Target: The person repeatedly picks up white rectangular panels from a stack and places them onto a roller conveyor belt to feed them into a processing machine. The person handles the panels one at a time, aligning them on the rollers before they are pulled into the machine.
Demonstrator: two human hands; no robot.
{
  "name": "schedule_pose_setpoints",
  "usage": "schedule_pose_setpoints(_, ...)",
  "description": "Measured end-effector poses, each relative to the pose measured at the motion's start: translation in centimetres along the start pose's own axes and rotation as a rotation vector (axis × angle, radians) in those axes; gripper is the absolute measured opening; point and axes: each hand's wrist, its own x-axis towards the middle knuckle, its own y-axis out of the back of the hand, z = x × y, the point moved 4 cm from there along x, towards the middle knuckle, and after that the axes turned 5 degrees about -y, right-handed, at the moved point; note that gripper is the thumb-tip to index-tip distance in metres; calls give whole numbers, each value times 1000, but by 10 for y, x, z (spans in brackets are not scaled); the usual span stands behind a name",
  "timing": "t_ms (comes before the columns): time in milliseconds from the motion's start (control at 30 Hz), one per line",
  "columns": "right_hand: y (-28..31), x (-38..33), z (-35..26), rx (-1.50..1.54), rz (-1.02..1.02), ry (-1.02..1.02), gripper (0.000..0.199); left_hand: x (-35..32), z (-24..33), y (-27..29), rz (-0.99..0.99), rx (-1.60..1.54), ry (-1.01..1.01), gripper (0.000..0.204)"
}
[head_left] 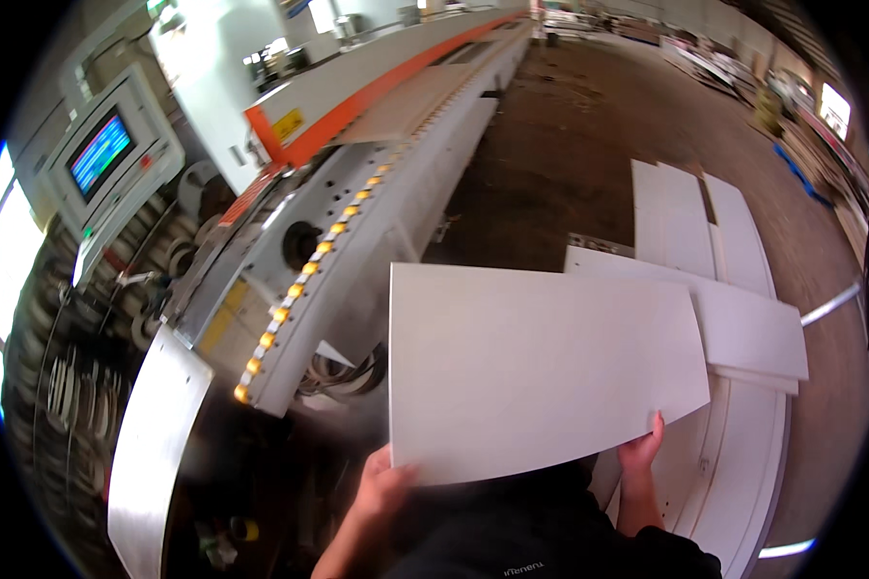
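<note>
White panel (541, 372), one; held before the body, between the roller-edged machine (396, 227) and the stacked panels (755, 333).
Risk, as judged: far edge could dip, both holds being on the near side; a corner could chip if knocked against machine or stack. Grip: left hand (381, 487) closed on near-left corner; right hand (639, 452) clasping near-right edge, thumb up; fingers underneath hidden, their spread unclear.

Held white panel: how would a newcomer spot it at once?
From the long orange-striped machine, look down to the left hand and right hand. They hold the broad white panel; unlike the white boards lying farther right, only it is held.
</note>
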Motion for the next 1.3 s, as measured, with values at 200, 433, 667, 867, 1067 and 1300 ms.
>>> schedule_pose_setpoints(200,-98,12,73,145,-274,-283,55,-85,53,57,271,61,-260,49)
schedule_pose_setpoints(433,-200,31,153,-56,-407,-475,59,-180,67,110,533,-40,-589,54)
schedule_pose_setpoints(667,-322,12,250,-238,-719,-658,62,-275,76,155,705,-93,-832,52)
schedule_pose_setpoints(867,-423,-4,304,-637,-865,-589,65,-302,125,157,882,-134,-911,60)
schedule_pose_setpoints(1067,-473,3,311,-1141,-1037,-131,63,-309,137,186,900,-143,-1072,70)
schedule_pose_setpoints(1300,-461,-77,264,-1268,-1169,850,73,-292,103,162,1403,553,-1220,65)
